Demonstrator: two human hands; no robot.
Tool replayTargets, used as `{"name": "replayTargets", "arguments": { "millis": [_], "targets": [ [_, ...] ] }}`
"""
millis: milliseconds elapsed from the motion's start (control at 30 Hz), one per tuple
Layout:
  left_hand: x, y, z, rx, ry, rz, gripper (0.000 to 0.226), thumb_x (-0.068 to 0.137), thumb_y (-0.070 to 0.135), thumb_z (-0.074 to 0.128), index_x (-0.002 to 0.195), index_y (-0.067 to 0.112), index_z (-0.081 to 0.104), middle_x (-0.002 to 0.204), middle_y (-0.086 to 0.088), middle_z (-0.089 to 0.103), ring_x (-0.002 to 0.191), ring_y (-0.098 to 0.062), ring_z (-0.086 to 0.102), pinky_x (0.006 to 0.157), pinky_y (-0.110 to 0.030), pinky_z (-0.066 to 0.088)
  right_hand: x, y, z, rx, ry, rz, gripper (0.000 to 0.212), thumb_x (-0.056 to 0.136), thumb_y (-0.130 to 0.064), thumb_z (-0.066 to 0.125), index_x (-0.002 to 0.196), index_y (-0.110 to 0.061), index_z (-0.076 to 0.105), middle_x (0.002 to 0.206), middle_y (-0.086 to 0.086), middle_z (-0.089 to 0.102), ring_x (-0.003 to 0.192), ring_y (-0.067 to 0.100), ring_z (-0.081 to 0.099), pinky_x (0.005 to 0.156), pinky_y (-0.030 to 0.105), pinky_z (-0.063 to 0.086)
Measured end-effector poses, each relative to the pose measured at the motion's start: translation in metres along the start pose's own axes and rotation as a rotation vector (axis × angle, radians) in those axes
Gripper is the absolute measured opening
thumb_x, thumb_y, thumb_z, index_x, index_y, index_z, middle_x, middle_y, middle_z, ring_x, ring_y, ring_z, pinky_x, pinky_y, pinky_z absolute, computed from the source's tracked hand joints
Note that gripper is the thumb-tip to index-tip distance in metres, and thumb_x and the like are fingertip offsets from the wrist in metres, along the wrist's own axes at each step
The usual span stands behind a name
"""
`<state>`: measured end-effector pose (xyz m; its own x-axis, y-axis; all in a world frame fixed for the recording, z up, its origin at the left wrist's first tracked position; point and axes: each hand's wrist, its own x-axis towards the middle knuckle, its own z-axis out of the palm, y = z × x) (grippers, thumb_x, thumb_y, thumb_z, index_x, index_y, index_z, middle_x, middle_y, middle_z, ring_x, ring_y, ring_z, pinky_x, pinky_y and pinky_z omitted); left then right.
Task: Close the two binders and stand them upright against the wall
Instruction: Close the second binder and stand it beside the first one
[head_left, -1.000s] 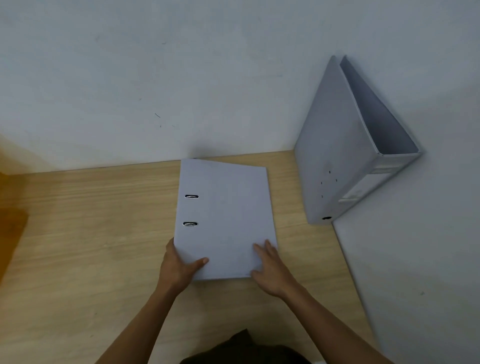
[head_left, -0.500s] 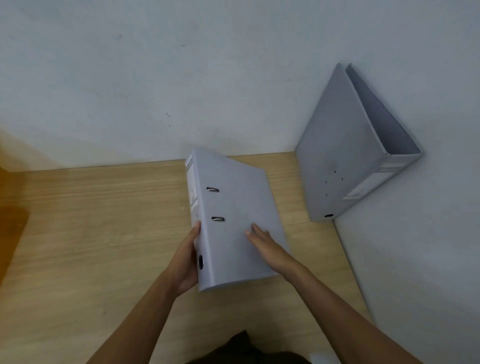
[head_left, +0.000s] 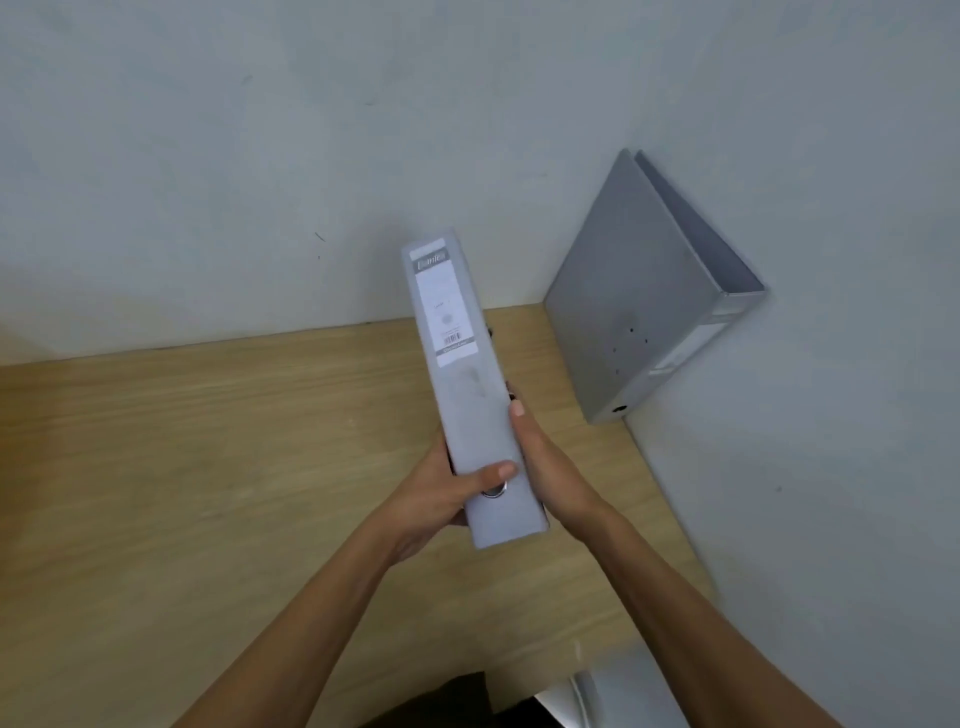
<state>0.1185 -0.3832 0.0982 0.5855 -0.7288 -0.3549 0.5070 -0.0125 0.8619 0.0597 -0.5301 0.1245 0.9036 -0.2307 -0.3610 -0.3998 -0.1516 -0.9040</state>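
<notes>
A closed pale grey binder is lifted off the wooden desk, its labelled spine turned up towards me. My left hand grips its near end from the left, thumb across the spine by the finger hole. My right hand presses flat on its right cover. A second grey binder stands in the back right corner, closed, leaning against the right wall, spine facing out.
Grey-white walls bound the desk at the back and on the right. A dark shape and a pale curved object sit at the bottom edge of the view.
The binder lay flat on the desk, then was tipped up on its edge and raised, spine now facing me. Both hands shifted to clasp its near end. The corner binder has not moved.
</notes>
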Motion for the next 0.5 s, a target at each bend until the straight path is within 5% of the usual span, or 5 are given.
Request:
{"name": "replayTargets", "arguments": {
  "millis": [133,233,433,500],
  "targets": [
    [-0.005,-0.008,0.014,0.144,0.046,0.225,0.098,0.078,0.013,0.085,0.154,0.034,0.028,0.14,0.008,0.06,0.121,-0.011,0.065,0.088,-0.034,0.06,-0.025,-0.02,-0.004,0.002,0.045,-0.122,0.058,0.097,-0.059,0.039,0.152,-0.041,0.036,0.136,-0.022,0.061,0.118,-0.005,0.064,0.094,0.018,0.054],
    [-0.005,-0.008,0.025,0.273,0.097,0.29,0.111,0.075,0.011,0.086,0.158,0.036,0.017,0.137,0.016,0.06,0.114,0.0,0.065,0.081,-0.023,0.059,-0.031,-0.019,-0.012,-0.02,0.131,-0.203,0.053,0.1,-0.04,0.052,0.151,-0.03,0.04,0.138,-0.016,0.061,0.12,-0.001,0.064,0.091,0.017,0.054],
    [0.018,-0.022,0.024,0.507,0.112,0.34,0.119,0.081,0.007,0.074,0.158,0.045,-0.008,0.164,0.014,0.028,0.143,-0.011,0.043,0.106,-0.042,0.052,-0.019,0.001,-0.048,-0.09,0.211,-0.184,0.051,0.091,-0.03,0.073,0.135,-0.043,0.051,0.13,-0.021,0.065,0.111,-0.002,0.067,0.091,0.027,0.059],
    [0.025,-0.025,0.032,0.555,0.117,0.331,0.118,0.083,0.005,0.072,0.158,0.046,-0.009,0.165,0.014,0.024,0.146,-0.012,0.038,0.105,-0.038,0.052,-0.019,0.012,-0.061,-0.102,0.23,-0.179,0.052,0.09,-0.028,0.074,0.133,-0.046,0.05,0.131,-0.023,0.064,0.112,-0.001,0.067,0.093,0.029,0.059]
  ]
}}
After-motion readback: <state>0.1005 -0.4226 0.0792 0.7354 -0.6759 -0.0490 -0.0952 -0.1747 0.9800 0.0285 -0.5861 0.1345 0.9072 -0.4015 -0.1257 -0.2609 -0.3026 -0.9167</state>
